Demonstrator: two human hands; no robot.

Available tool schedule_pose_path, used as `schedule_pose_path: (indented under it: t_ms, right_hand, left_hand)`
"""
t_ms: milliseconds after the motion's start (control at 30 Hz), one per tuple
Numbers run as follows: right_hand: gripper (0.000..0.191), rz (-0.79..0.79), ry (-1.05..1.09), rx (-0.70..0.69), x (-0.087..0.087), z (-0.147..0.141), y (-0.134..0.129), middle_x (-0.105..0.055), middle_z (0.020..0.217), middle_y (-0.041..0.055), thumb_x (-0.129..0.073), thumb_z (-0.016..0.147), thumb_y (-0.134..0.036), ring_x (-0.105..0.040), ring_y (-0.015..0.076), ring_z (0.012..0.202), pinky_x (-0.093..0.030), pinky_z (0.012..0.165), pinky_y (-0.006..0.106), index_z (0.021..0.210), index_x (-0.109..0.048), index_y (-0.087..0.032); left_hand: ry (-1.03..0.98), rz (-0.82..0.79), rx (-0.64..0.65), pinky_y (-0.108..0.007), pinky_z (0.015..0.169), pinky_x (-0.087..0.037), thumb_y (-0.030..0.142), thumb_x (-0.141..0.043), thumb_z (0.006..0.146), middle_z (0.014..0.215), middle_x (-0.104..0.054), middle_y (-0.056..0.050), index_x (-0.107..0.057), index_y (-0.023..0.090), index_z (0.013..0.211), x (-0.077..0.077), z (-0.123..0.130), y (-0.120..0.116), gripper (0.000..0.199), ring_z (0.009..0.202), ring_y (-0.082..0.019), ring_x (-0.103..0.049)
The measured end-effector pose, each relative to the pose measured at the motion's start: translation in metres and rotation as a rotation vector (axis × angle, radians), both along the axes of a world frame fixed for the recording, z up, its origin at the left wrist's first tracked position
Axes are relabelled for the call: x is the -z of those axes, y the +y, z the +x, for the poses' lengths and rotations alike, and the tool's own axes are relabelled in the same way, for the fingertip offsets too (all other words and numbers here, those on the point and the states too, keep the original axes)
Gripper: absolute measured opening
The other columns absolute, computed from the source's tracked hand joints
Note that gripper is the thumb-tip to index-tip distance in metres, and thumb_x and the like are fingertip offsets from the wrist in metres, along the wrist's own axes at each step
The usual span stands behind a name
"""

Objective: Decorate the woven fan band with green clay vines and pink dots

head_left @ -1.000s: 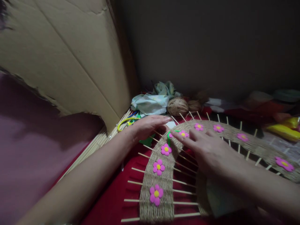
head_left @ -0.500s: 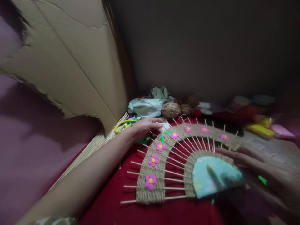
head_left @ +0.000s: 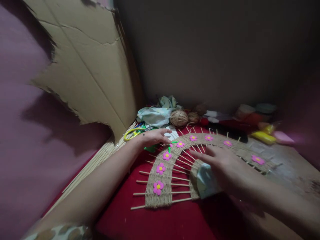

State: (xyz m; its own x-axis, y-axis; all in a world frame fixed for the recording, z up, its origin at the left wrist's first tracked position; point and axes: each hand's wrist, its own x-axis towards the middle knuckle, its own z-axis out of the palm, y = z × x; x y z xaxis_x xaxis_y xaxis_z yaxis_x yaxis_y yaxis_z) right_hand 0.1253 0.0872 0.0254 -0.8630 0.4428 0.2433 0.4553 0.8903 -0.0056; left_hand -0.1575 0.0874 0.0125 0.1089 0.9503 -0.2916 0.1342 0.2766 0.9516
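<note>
A woven twine half-round fan [head_left: 158,201] on thin sticks lies on a red cloth [head_left: 125,216]. Pink clay flowers with yellow centres, such as this flower [head_left: 158,187], dot its outer band. My left hand [head_left: 155,136] reaches over the outer edge at upper left, fingers stretched, fingertips beside a thin bent green strip [head_left: 169,150]. Over the inner half of the fan hovers my right hand [head_left: 217,161], its fingers extended leftward and nothing visible in them. It hides much of the pale blue-green fabric centre [head_left: 203,181]. Whether its fingertips touch the sticks, I cannot tell.
Behind the fan sit twine balls [head_left: 179,118] and a crumpled pale cloth [head_left: 155,116]. Yellow-handled scissors [head_left: 130,134] and a bundle of sticks [head_left: 100,156] lie at left, under torn cardboard [head_left: 95,66]. Yellow packets [head_left: 263,137] and a pink packet [head_left: 283,137] are at far right.
My right hand has moved left from the fan's right side to over its centre, and the bit of green near it no longer shows. My left fingertips have come closer to the green strip.
</note>
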Motion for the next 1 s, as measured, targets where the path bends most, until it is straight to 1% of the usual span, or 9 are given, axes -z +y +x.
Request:
schedule_pose_path:
  t_ms: [67,167,267,333,467,667,800,933,1000]
  right_hand:
    - [0.064,-0.006,-0.066,-0.046,-0.003,-0.022,-0.001,-0.059,0.091,0.0058,-0.049,0.075,-0.003,-0.056,0.021,0.078,-0.041,0.065,0.032,0.13,-0.049,-0.035]
    - [0.063,0.002,-0.12,-0.079,-0.007,-0.047,-0.003,-0.06,0.103,0.0099,-0.05,0.079,-0.004,-0.056,0.0236,0.086,-0.04,0.074,0.037,0.135,-0.045,-0.032]
    - [0.054,-0.007,-0.185,-0.079,-0.008,-0.061,-0.005,-0.061,0.105,0.0128,-0.048,0.082,-0.008,-0.056,0.0261,0.087,-0.04,0.077,0.041,0.132,-0.049,-0.028]
    - [0.053,-0.009,-0.196,-0.081,-0.008,-0.066,-0.004,-0.062,0.1,0.0128,-0.045,0.083,-0.008,-0.056,0.0259,0.084,-0.039,0.078,0.043,0.133,-0.049,-0.026]
    - [0.065,0.018,-0.209,-0.092,-0.002,-0.07,0.002,-0.063,0.096,0.0125,-0.044,0.078,-0.002,-0.057,0.0242,0.079,-0.038,0.08,0.046,0.139,-0.041,-0.022]
    - [0.064,0.029,-0.199,-0.077,0.004,-0.071,0.006,-0.063,0.097,0.0117,-0.04,0.077,0.0,-0.057,0.0231,0.077,-0.039,0.08,0.045,0.137,-0.044,-0.023]
    - [0.066,0.002,-0.196,-0.068,0.006,-0.072,0.007,-0.063,0.098,0.0128,-0.04,0.076,-0.001,-0.058,0.0254,0.079,-0.04,0.077,0.047,0.138,-0.043,-0.025]
    - [0.073,-0.043,-0.19,-0.081,0.009,-0.069,0.012,-0.062,0.104,0.0133,-0.039,0.074,0.0,-0.058,0.0265,0.083,-0.038,0.081,0.052,0.141,-0.036,-0.026]
    - [0.073,-0.058,-0.138,-0.069,0.008,-0.066,0.015,-0.061,0.109,0.0127,-0.037,0.074,0.001,-0.058,0.0261,0.086,-0.039,0.082,0.05,0.142,-0.035,-0.027]
  left_hand:
    - [0.005,0.001,0.009,-0.026,0.058,-0.039,0.02,-0.075,0.066,0.071,-0.061,0.0,-0.049,0.014,0.124,-0.001,0.001,-0.001,0.064,0.059,-0.013,-0.055]
    - [0.005,0.025,0.008,-0.026,0.061,-0.04,0.022,-0.075,0.067,0.078,-0.062,-0.002,-0.051,0.015,0.122,-0.004,0.001,-0.001,0.06,0.064,-0.013,-0.055]
    - [-0.008,0.042,0.015,-0.026,0.063,-0.04,0.023,-0.074,0.067,0.085,-0.062,-0.003,-0.054,0.015,0.119,-0.007,0.001,-0.001,0.056,0.068,-0.013,-0.056]
    - [-0.024,0.044,0.022,-0.026,0.062,-0.04,0.023,-0.074,0.067,0.085,-0.062,-0.004,-0.055,0.015,0.12,-0.008,0.001,0.0,0.057,0.067,-0.013,-0.055]
    - [-0.082,0.041,0.029,-0.027,0.062,-0.042,0.025,-0.075,0.067,0.081,-0.062,-0.004,-0.054,0.013,0.122,-0.003,-0.002,0.004,0.06,0.065,-0.013,-0.056]
    - [-0.175,0.017,0.018,-0.03,0.07,-0.045,0.024,-0.074,0.069,0.086,-0.064,-0.009,-0.056,0.009,0.118,0.003,-0.007,0.01,0.055,0.068,-0.013,-0.057]
    - [-0.194,0.007,-0.013,-0.029,0.068,-0.044,0.022,-0.075,0.068,0.085,-0.065,-0.01,-0.057,0.008,0.116,0.003,-0.006,0.01,0.053,0.069,-0.014,-0.058]
    - [-0.202,0.009,-0.034,-0.027,0.064,-0.043,0.02,-0.076,0.067,0.084,-0.065,-0.009,-0.059,0.008,0.115,0.003,-0.005,0.01,0.052,0.068,-0.013,-0.058]
    - [-0.205,0.017,-0.043,-0.025,0.062,-0.042,0.021,-0.076,0.068,0.082,-0.065,-0.008,-0.059,0.008,0.114,0.003,-0.005,0.009,0.051,0.067,-0.013,-0.058]
